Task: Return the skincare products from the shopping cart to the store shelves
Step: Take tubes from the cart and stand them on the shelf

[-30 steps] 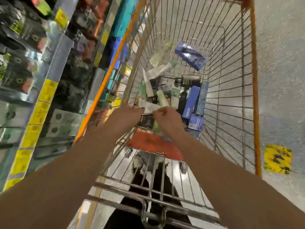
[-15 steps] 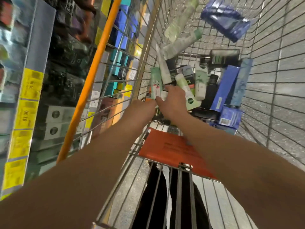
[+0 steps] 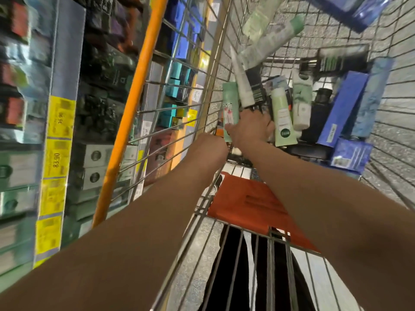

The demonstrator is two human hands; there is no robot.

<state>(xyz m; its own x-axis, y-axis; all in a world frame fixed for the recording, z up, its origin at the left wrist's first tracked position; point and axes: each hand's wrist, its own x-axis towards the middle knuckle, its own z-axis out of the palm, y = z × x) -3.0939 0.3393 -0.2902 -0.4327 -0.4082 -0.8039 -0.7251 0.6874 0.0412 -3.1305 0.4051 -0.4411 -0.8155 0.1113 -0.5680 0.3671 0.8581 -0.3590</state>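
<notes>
Now both hands in cart (image 3: pixel 203 70); right hand (image 3: pixel 250 129) on green tube (image 3: pixel 230 108).

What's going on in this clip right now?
A person is reaching both arms into a wire shopping cart full of skincare tubes and boxes, beside stocked store shelves. The right hand grips a mint-green tube, with a white tube standing just above its fingers. The left hand is next to it, its fingers out of sight. Nothing has left the cart yet.
</notes>
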